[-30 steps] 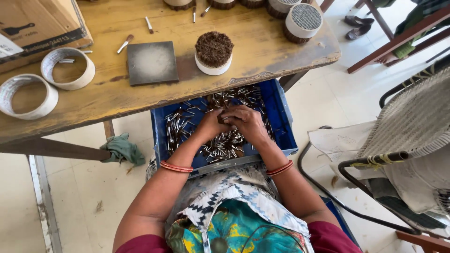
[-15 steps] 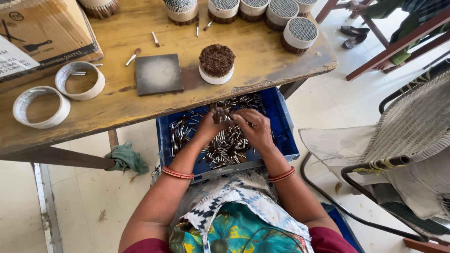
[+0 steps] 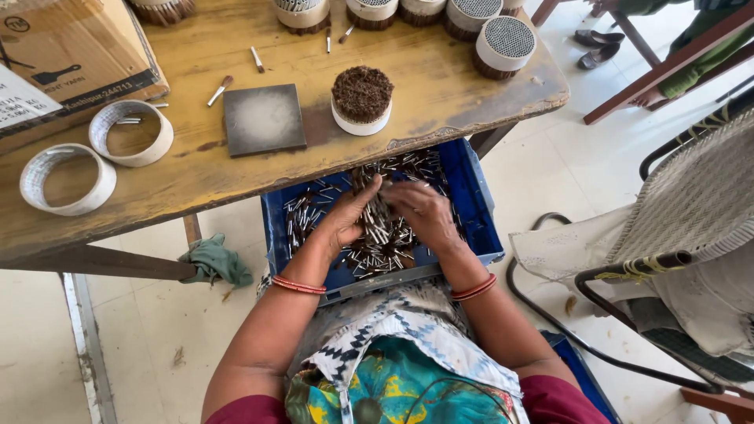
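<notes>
A blue plastic crate [image 3: 471,206] rests on my lap, half under the wooden table's edge. It holds a heap of several small thin sticks [image 3: 378,235], pale with dark tips. My left hand [image 3: 345,216] and my right hand [image 3: 420,216] are both down in the heap, cupped toward each other around a bunch of the sticks. Red bangles circle both wrists. The fingertips are partly buried in the sticks.
On the wooden table [image 3: 196,169] stand a dark square tile [image 3: 263,119], a white ring packed with dark-tipped sticks [image 3: 362,100], two hollow white rings [image 3: 131,131], a cardboard box [image 3: 63,55] and more filled rings [image 3: 504,45] at the back. A woven chair [image 3: 691,212] stands right; a green rag [image 3: 216,261] hangs left.
My hands have stayed in the crate, gathering the sticks closer together. The camera has tilted, so the table and crate sit slightly lower and more of the table's far side shows.
</notes>
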